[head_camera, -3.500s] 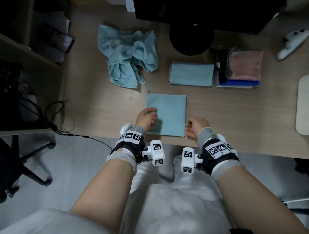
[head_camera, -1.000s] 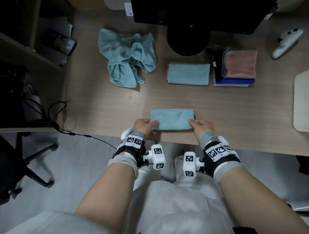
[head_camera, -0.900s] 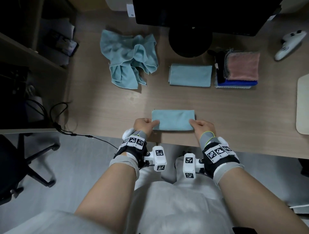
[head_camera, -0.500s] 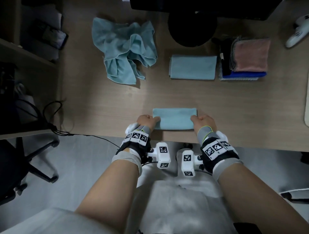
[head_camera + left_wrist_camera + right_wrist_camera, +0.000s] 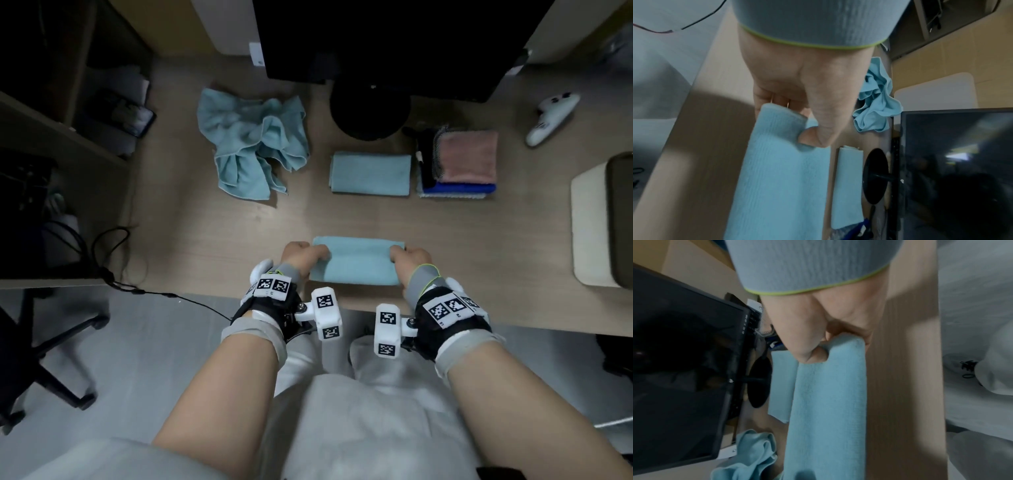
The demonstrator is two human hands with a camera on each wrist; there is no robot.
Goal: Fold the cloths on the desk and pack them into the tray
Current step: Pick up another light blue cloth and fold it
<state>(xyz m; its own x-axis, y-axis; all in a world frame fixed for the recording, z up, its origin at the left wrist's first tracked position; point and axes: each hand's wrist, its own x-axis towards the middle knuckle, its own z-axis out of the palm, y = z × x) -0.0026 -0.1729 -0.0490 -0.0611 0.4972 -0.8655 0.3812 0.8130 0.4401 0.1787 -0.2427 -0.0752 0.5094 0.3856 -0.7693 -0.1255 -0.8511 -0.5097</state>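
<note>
Crumpled light-blue cloth (image 5: 251,147) far left on wooden worktop (image 5: 205,233), bare wood around it. Left hand (image 5: 301,255) pinches left end of folded light-blue cloth (image 5: 358,260), thumb on top, fingers curled under; cloth sits near front worktop edge. Right hand (image 5: 409,260) grips right end likewise. Behind: second folded blue cloth (image 5: 370,174), then pink-topped cloth stack (image 5: 459,164). White tray (image 5: 589,226) at right edge.
</note>
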